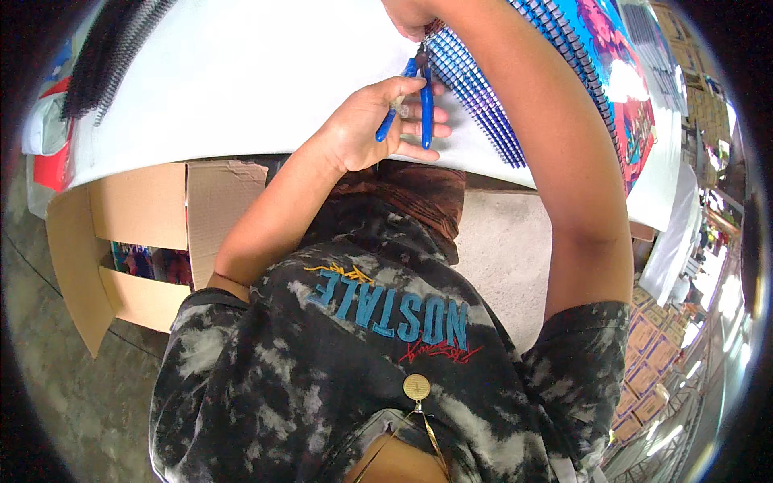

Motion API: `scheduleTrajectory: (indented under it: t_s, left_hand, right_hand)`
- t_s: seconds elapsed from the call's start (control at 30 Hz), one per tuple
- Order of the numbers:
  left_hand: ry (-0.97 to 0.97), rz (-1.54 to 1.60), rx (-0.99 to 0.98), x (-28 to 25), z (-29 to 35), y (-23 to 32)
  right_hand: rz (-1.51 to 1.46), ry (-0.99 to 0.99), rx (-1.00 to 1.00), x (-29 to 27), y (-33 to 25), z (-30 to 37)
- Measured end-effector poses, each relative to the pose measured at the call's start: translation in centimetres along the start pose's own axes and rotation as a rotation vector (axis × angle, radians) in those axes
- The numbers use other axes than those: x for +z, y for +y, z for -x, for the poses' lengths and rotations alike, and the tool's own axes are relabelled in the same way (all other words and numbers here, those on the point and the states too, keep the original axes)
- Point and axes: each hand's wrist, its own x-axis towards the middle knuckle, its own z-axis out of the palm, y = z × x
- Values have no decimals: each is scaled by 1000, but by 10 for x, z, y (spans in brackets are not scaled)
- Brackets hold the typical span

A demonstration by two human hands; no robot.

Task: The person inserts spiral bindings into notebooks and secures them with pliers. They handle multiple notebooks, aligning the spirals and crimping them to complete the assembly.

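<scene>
The left hand [374,125] has its fingers wrapped round the blue handles of the pliers [412,97]; keep that squeeze even and the jaws square on the coil end. The coil [475,92], shiny blue-violet wire, lies on the white table [241,72]. The right hand [411,16] seems pinched on the coil's top, half out of view.

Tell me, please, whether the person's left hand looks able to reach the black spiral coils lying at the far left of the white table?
Probably not at once: the left hand is gripping the blue-handled pliers, and the black coils lie well off across the bare white table, though nothing blocks the way.
</scene>
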Motion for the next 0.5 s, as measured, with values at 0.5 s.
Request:
scheduleTrajectory:
  t_s: [0.5]
  left_hand:
    - [73, -223, 49, -7, -4, 3]
  right_hand:
    - [5, 70, -12, -5, 1, -7]
